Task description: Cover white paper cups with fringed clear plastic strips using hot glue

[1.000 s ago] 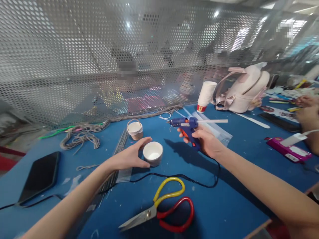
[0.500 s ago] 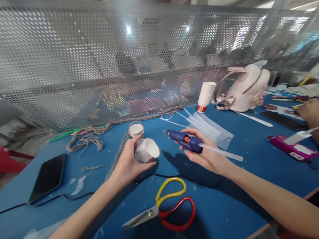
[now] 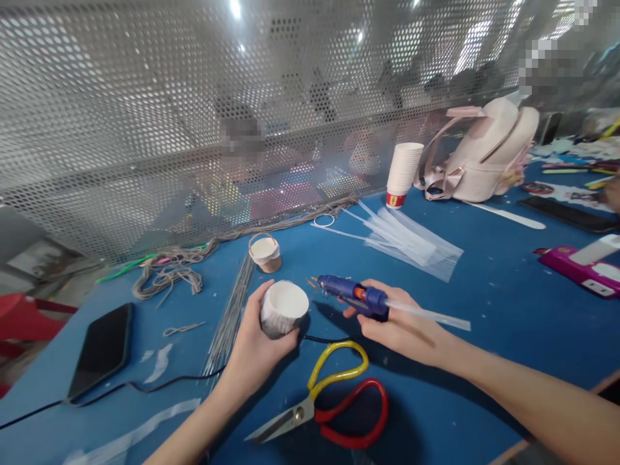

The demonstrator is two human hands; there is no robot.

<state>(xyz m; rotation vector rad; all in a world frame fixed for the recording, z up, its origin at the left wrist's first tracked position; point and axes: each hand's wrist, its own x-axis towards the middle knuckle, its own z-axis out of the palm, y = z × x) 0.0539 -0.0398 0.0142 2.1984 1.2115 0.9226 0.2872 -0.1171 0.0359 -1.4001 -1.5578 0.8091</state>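
Observation:
My left hand (image 3: 259,339) is wrapped round a small white cup (image 3: 285,307) with a grey, fibrous-looking outside, its mouth tilted up toward the camera. My right hand (image 3: 394,323) grips a blue glue gun (image 3: 353,294) that has a clear glue stick out of its back. The gun's nozzle points left, a short gap from the cup's rim. Just behind the cup stands a tiny bucket (image 3: 266,254) with a thin arched handle. Scissors (image 3: 317,403) with one yellow and one red handle lie in front of both hands.
Grey wires (image 3: 232,310), tangled cord (image 3: 167,274) and a phone (image 3: 101,342) lie left. Translucent strips (image 3: 411,242), stacked paper cups (image 3: 405,174), a pink backpack (image 3: 484,155) and a purple power strip (image 3: 578,268) are right. A perforated metal screen (image 3: 169,129) stands behind.
The cup in my left hand has turned more upright and moved slightly down, away from the tiny bucket. My right hand and the glue gun are a little lower. The camera view has shifted.

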